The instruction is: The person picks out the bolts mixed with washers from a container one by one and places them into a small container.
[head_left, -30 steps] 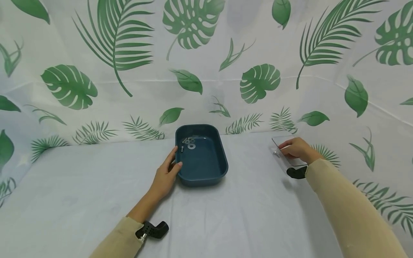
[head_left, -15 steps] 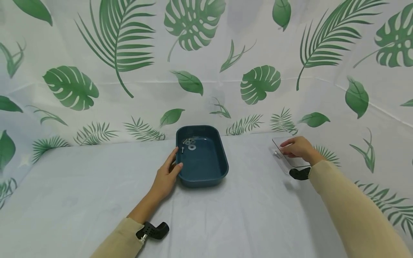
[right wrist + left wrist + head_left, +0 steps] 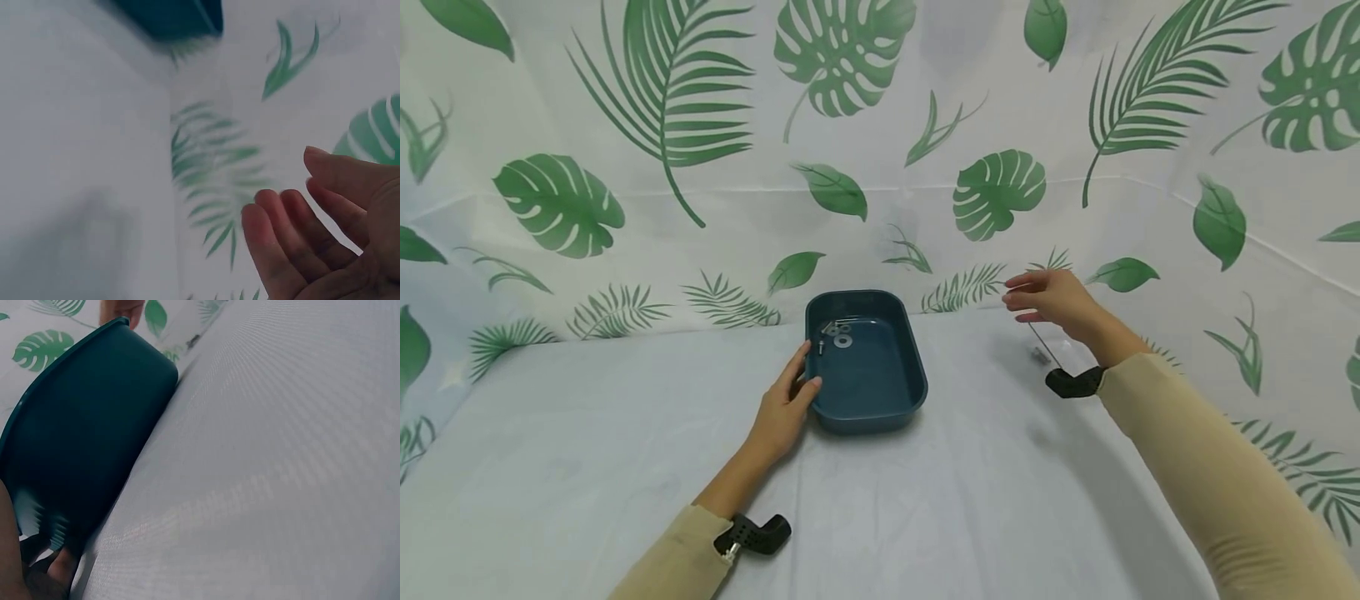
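Observation:
My left hand (image 3: 784,404) rests against the left side of a dark blue tray (image 3: 917,375), its thumb and forefinger at the rim. In the left wrist view, its fingers (image 3: 61,565) touch the outer wall, partly in shadow. Inside the tray lie several metal washers (image 3: 843,342) and screws (image 3: 822,347). My right hand (image 3: 1048,300) is raised over the right of the table, nearest a clear plastic container (image 3: 1067,354) that it partly hides. A small metal piece (image 3: 1040,356) shows by it. In the right wrist view the right hand (image 3: 319,231) is loosely curled, with nothing visible in it.
A white cloth (image 3: 625,433) covers the table. Behind stands a white backdrop (image 3: 917,200) printed with green leaves. A black camera mount (image 3: 752,535) sits on the left wrist, and another black mount (image 3: 1075,383) on the right.
My right hand has lifted out of the clear container and moved up and to the left. My left hand and the tray have stayed in place.

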The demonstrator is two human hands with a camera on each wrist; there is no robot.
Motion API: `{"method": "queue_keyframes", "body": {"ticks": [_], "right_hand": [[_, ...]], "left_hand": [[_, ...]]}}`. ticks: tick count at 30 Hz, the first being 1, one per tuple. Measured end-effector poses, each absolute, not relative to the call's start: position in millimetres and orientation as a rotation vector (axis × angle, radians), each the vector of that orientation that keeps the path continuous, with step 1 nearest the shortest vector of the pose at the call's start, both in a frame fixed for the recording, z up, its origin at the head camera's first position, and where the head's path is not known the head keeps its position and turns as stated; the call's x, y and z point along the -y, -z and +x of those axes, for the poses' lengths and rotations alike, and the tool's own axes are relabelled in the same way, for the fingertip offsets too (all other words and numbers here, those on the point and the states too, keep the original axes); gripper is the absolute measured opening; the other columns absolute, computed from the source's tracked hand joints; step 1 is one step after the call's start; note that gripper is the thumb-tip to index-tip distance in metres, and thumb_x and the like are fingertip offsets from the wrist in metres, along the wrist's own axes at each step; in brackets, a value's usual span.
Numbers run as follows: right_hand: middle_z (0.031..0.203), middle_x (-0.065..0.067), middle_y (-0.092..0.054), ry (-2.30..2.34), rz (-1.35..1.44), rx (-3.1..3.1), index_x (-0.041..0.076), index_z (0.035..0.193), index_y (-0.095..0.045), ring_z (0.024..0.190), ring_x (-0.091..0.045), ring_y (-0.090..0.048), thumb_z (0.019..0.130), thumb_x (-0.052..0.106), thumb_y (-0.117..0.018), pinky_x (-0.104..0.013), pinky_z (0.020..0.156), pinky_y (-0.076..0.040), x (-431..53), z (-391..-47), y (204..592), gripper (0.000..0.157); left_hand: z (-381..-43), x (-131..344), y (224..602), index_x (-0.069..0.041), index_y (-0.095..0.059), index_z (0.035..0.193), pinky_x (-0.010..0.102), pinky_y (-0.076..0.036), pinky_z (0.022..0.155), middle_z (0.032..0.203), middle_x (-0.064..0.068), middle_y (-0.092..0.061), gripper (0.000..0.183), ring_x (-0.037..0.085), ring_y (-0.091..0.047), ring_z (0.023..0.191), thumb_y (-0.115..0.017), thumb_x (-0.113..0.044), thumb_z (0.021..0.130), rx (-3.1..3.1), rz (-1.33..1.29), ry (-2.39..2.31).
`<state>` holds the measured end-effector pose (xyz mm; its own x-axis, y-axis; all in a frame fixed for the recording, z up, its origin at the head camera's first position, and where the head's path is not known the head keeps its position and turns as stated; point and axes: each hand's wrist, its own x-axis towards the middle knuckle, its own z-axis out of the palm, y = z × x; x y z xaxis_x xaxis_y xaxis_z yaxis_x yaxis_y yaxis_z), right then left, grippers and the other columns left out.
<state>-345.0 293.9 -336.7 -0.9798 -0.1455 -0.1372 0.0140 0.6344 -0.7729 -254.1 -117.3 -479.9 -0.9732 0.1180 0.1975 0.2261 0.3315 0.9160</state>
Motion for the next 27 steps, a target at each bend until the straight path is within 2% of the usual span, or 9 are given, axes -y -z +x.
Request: {"method": "queue_keyframes", "body": {"ticks": [4, 8, 13, 19, 27], "right_hand": [[0.139, -0.024, -0.058, 1.312, -0.201, -2.607, 0.001, 0.144, -0.051, 0.101, -0.009, -0.069, 0.101, 0.022, -0.064, -0.036, 0.092, -0.060, -262.7, -342.6, 329.5, 0.051], [0.141, -0.024, -0.057, 1.370, -0.268, -2.522, 0.004, 0.148, -0.049, 0.113, -0.023, -0.069, 0.099, 0.019, -0.066, -0.036, 0.091, -0.061, -231.3, -344.3, 327.4, 0.054], [0.150, -0.023, -0.051, 1.522, -0.346, -2.314, 0.005, 0.154, -0.042, 0.132, -0.036, -0.059, 0.099, 0.014, -0.065, -0.044, 0.103, -0.054, -196.4, -345.0, 328.3, 0.060], [0.159, -0.023, -0.040, 1.698, -0.364, -2.047, 0.004, 0.158, -0.031, 0.142, -0.038, -0.049, 0.103, 0.009, -0.057, -0.048, 0.114, -0.045, -164.8, -350.9, 340.7, 0.061], [0.160, -0.024, -0.038, 1.747, -0.336, -1.896, 0.003, 0.158, -0.032, 0.146, -0.040, -0.042, 0.104, 0.005, -0.054, -0.049, 0.117, -0.042, -125.5, -356.5, 363.2, 0.058]], "left_hand": [[-254.8, 117.8, 480.4, -0.028, -0.027, 0.162, 0.052, -0.043, 0.114, 0.162, 0.016, -0.038, 0.061, 0.035, -0.049, 0.142, -0.052, -0.034, 0.106, 2.486, -0.332, 1.740], [-254.7, 118.1, 480.5, -0.028, -0.027, 0.162, 0.052, -0.043, 0.115, 0.161, 0.016, -0.039, 0.061, 0.035, -0.049, 0.142, -0.052, -0.034, 0.106, 2.484, -0.329, 1.749], [-254.4, 118.0, 480.1, -0.027, -0.028, 0.162, 0.052, -0.043, 0.114, 0.162, 0.017, -0.038, 0.061, 0.035, -0.048, 0.143, -0.052, -0.033, 0.106, 2.480, -0.327, 1.764], [-255.5, 118.9, 481.3, -0.024, -0.027, 0.162, 0.052, -0.042, 0.115, 0.163, 0.016, -0.036, 0.062, 0.035, -0.045, 0.145, -0.052, -0.034, 0.106, 2.477, -0.331, 1.771], [-256.6, 119.8, 480.2, -0.023, -0.028, 0.162, 0.052, -0.042, 0.115, 0.161, 0.018, -0.038, 0.062, 0.035, -0.047, 0.144, -0.053, -0.031, 0.106, 2.449, -0.343, 1.792]]}}
